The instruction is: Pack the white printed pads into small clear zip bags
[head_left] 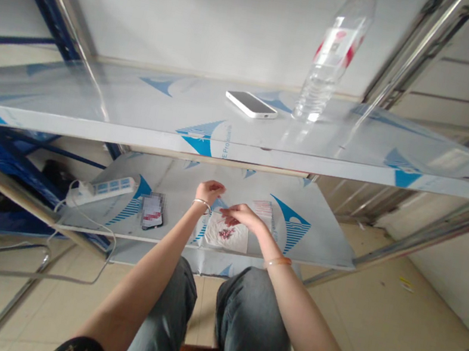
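Note:
I sit facing a steel rack. My left hand point(210, 191) is raised a little above the lower shelf point(296, 235), fingers curled in a loose pinch; what it holds is too small to make out. My right hand point(237, 214) reaches in from the right, fingers pinched together just over a white sheet point(228, 236) strewn with small dark red bits. The sheet lies flat near the shelf's front edge, between my two wrists. A thin bracelet circles each wrist.
A phone point(152, 212) lies on the lower shelf left of the sheet, and a white power strip point(100, 189) with its cord sits further left. On the upper shelf point(136, 116) rest a white phone point(251, 104) and a clear water bottle point(330, 65). My knees are below.

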`<action>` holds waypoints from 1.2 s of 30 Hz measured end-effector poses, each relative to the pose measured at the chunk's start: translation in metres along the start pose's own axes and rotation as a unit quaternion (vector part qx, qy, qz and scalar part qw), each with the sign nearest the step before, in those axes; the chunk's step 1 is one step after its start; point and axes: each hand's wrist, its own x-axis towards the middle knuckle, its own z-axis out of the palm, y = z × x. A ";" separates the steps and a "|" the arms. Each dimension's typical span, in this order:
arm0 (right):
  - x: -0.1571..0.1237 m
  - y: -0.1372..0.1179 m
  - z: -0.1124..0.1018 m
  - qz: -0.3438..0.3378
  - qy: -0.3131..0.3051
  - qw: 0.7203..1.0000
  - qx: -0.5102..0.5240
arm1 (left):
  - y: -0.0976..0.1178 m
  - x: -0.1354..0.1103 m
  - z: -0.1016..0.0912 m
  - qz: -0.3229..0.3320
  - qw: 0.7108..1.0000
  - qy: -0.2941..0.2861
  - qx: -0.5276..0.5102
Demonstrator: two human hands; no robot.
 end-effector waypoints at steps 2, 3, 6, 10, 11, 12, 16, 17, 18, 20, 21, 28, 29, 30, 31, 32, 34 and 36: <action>-0.001 0.001 -0.001 -0.037 0.017 0.999 -0.012 | -0.002 0.003 -0.004 -0.007 0.999 0.037 0.005; 0.000 0.001 -0.002 -0.054 0.023 0.998 -0.021 | -0.003 0.003 -0.005 -0.009 0.999 0.044 0.007; 0.001 0.002 -0.002 -0.065 0.029 0.996 -0.052 | -0.001 0.002 -0.009 -0.018 0.999 0.026 0.006; 0.003 0.004 -0.004 -0.051 0.018 0.996 -0.071 | 0.001 -0.002 -0.011 -0.038 0.998 -0.047 0.034; 0.003 0.005 -0.005 -0.050 0.015 0.996 -0.071 | 0.000 -0.003 -0.012 -0.034 0.997 -0.059 0.041; 0.003 0.007 -0.005 -0.047 0.011 0.996 -0.071 | 0.000 -0.003 -0.014 -0.025 0.997 -0.062 0.044; 0.005 0.015 -0.009 -0.011 -0.020 0.997 -0.073 | -0.004 0.000 -0.026 0.002 1.000 0.020 0.016; 0.005 0.017 -0.009 -0.005 -0.029 0.997 -0.072 | -0.004 0.001 -0.029 0.001 0.999 0.042 0.012; 0.005 0.018 -0.010 -0.005 -0.032 0.997 -0.073 | -0.005 0.001 -0.032 -0.003 0.999 0.051 0.015; 0.006 0.021 -0.011 -0.023 -0.021 0.997 -0.072 | -0.005 -0.001 -0.035 -0.014 0.999 0.028 0.042; 0.007 0.022 -0.011 -0.037 -0.013 0.997 -0.073 | -0.005 -0.003 -0.036 -0.020 0.998 0.000 0.059; 0.003 0.016 -0.012 -0.036 0.004 0.996 -0.086 | -0.005 -0.010 -0.033 -0.032 0.994 -0.101 0.022; 0.002 0.015 -0.012 -0.030 -0.002 0.996 -0.083 | -0.005 -0.009 -0.033 -0.029 0.996 -0.083 0.012; 0.001 0.014 -0.011 -0.029 -0.005 0.997 -0.078 | -0.006 -0.007 -0.033 -0.027 0.998 -0.063 0.009; 0.000 0.012 -0.011 -0.030 -0.003 0.997 -0.071 | -0.007 -0.005 -0.033 -0.024 0.999 -0.043 0.013; -0.001 0.011 -0.011 -0.033 0.005 0.998 -0.062 | -0.008 -0.003 -0.034 -0.020 0.999 -0.024 0.022; -0.003 0.010 -0.010 -0.045 0.034 0.998 -0.038 | -0.009 0.000 -0.034 -0.012 0.999 0.023 0.044; -0.003 0.009 -0.009 -0.056 0.080 0.995 -0.010 | -0.009 0.001 -0.033 -0.027 0.995 0.061 0.077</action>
